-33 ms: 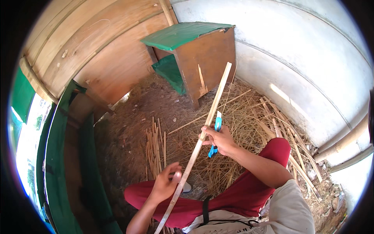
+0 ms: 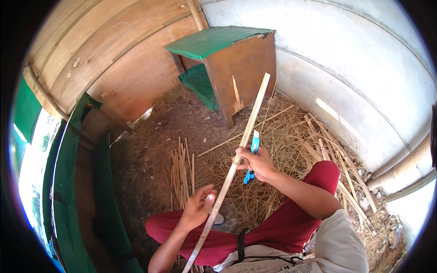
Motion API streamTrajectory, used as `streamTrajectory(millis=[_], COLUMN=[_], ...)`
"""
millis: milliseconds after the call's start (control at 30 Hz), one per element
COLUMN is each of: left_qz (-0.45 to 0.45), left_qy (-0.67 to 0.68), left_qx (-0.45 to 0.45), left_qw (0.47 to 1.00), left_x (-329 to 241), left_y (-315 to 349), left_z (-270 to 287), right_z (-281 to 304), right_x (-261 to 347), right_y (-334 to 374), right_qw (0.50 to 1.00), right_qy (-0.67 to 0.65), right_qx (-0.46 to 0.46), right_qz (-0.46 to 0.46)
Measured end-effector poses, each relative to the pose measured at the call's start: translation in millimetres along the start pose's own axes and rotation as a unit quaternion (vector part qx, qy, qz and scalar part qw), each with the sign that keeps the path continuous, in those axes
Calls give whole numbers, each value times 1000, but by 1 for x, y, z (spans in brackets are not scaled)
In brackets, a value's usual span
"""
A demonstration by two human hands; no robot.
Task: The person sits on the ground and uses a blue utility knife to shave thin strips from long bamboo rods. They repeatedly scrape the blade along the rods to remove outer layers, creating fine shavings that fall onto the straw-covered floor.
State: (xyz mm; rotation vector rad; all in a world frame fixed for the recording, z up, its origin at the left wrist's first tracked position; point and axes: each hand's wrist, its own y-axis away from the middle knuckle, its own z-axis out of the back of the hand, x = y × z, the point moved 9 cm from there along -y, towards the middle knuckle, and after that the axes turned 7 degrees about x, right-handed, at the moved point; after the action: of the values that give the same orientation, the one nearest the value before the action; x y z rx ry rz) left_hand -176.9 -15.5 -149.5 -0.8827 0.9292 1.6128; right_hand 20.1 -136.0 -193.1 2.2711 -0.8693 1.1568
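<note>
i'm seeing the left hand (image 2: 196, 208) closing its fingers around the lower part of a long bamboo strip (image 2: 236, 160), which is slanting up over the straw-covered floor (image 2: 282, 136). the right hand (image 2: 258, 163) is gripping a blue-handled knife (image 2: 251, 157) against the strip's middle, fingers wrapped tight.

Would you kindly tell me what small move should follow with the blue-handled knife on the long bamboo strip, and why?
Probably draw the blue-handled knife a little further along the long pale bamboo strip. The right hand holds the blade at its edge, the left hand steadies the lower part, and shavings lie below.
</note>
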Motion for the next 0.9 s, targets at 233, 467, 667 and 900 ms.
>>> streamTrajectory(millis=[233, 467, 667, 900], left_qz=[122, 192, 216, 210], left_qy=[237, 354, 424, 460], left_qx=[89, 104, 110, 147], left_qw=[960, 909, 873, 850], left_x=[30, 40, 57, 95], left_y=[-65, -58, -64, -80], left_z=[-51, -52, -46, -58], right_z=[2, 16, -15, -5], right_x=[-4, 66, 60, 1], right_y=[-8, 3, 3, -24], right_qw=[998, 880, 680, 655], right_qy=[51, 475, 723, 733], right_qx=[23, 11, 27, 23], right_qz=[-16, -11, 117, 184])
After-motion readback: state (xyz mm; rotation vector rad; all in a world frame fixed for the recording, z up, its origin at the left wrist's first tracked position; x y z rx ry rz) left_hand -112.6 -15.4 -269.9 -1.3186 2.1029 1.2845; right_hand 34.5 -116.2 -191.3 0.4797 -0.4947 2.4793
